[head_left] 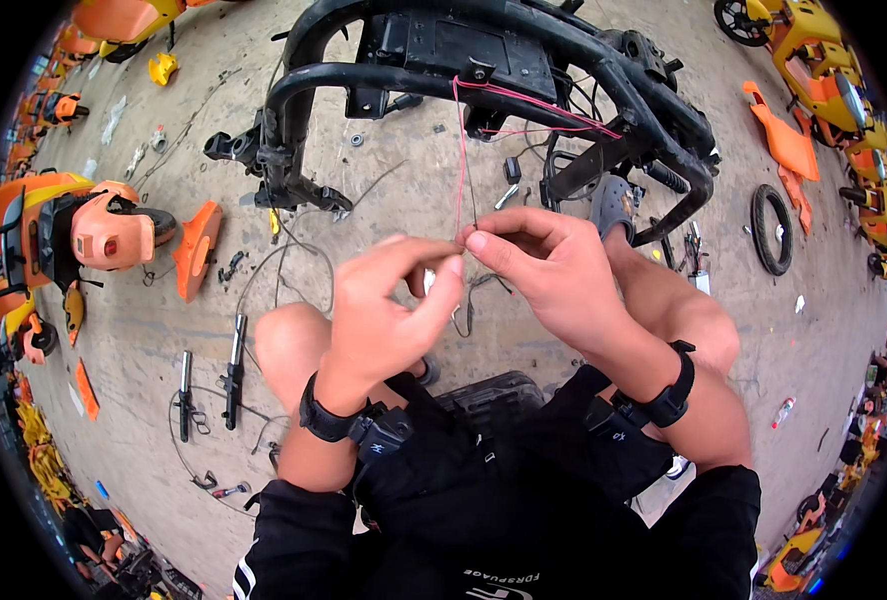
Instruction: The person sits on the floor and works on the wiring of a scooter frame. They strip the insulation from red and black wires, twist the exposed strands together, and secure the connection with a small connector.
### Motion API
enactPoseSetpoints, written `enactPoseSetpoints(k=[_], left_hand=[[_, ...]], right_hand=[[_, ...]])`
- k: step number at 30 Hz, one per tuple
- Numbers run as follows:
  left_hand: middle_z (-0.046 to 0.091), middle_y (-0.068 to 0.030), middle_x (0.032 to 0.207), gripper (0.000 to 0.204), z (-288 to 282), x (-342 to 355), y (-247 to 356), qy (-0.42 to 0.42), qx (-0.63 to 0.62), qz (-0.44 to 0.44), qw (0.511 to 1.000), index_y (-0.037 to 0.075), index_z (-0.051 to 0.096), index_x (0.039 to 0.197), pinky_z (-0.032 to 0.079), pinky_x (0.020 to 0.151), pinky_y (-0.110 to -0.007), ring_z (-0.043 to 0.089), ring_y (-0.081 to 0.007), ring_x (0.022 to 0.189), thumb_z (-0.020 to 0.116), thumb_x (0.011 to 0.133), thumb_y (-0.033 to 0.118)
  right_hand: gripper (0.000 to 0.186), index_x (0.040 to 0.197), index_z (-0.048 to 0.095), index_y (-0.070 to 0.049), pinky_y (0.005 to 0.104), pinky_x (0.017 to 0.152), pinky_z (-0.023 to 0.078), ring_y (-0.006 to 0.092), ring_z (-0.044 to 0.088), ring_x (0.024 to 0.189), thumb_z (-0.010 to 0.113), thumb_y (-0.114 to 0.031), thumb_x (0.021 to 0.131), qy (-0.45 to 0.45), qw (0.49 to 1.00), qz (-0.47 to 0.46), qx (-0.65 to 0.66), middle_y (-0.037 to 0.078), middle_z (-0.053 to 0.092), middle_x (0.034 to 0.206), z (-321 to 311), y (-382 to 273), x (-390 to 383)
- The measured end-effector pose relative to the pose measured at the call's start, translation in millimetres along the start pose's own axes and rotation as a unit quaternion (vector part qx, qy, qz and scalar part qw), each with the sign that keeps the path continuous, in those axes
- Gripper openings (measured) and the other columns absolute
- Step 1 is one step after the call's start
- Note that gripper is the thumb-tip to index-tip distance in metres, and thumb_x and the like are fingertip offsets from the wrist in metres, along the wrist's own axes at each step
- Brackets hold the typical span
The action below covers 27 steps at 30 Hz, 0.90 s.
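A thin pink wire (462,165) runs from the black scooter frame (309,75) down to my fingertips. Beside it a thin dark wire (472,188) comes down to the same spot. My left hand (392,300) is closed in a pinch, thumb against forefinger, at the wires' lower ends. Touching it, my right hand (544,262) also pinches there with thumb and fingertips. The fingers cover the wire ends, so how they meet cannot be seen. More pink wire lies along the frame's tube toward the right.
Two black fork tubes (234,372) and loose cables (294,245) lie on the concrete floor at left. Farther left are an orange scooter (114,235) and an orange panel (199,250). A tyre (771,230) and another orange panel (786,135) lie at right.
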State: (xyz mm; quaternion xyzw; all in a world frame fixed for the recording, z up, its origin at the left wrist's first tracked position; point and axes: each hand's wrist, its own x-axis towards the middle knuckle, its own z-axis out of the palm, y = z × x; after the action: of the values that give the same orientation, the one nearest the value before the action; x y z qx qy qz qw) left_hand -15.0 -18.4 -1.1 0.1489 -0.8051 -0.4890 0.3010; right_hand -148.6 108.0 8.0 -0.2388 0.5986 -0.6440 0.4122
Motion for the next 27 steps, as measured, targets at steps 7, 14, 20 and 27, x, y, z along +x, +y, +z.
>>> enactPoseSetpoints(k=[7,14,20,27], left_hand=[[0.071,-0.008,0.086,0.017,-1,18,2,0.026,-0.003,0.016,1.0,-0.002,0.073,0.101,0.049,0.064,-0.025,0.062,-0.0118,0.065,0.071,0.084,-0.003],[0.071,-0.0087,0.083,0.013,4,24,0,0.0,-0.049,0.023,0.999,-0.003,0.074,0.093,0.049,0.062,-0.025,0.063,-0.0116,0.065,0.072,0.08,-0.004],[0.071,-0.0082,0.08,0.013,8,25,3,0.02,-0.021,0.049,0.998,-0.003,0.073,0.09,0.048,0.058,-0.024,0.062,-0.0114,0.061,0.074,0.077,-0.005],[0.071,-0.0079,0.08,0.015,12,27,3,0.039,0.008,0.081,0.996,-0.002,0.072,0.089,0.048,0.056,-0.024,0.061,-0.0109,0.06,0.075,0.075,-0.007]], right_hand=[[0.023,0.108,0.071,0.007,0.025,0.073,0.054,0.0101,0.067,0.083,0.071,-0.013,0.096,-0.006,1.0,0.012,0.004,0.009,0.075,0.092,2,-11,-6],[0.019,0.105,0.073,0.005,0.0259,0.068,0.055,0.0119,0.069,0.074,0.072,-0.008,0.092,0.044,0.983,-0.103,-0.143,0.011,0.076,0.088,4,-13,-11],[0.016,0.102,0.074,0.001,0.0297,0.062,0.055,0.02,0.07,0.069,0.072,-0.006,0.088,0.064,0.942,-0.203,-0.258,0.013,0.075,0.087,2,-14,-11],[0.011,0.095,0.073,0.001,0.0339,0.059,0.054,0.0266,0.069,0.067,0.072,-0.004,0.085,0.074,0.909,-0.263,-0.315,0.013,0.071,0.081,-1,-14,-9]])
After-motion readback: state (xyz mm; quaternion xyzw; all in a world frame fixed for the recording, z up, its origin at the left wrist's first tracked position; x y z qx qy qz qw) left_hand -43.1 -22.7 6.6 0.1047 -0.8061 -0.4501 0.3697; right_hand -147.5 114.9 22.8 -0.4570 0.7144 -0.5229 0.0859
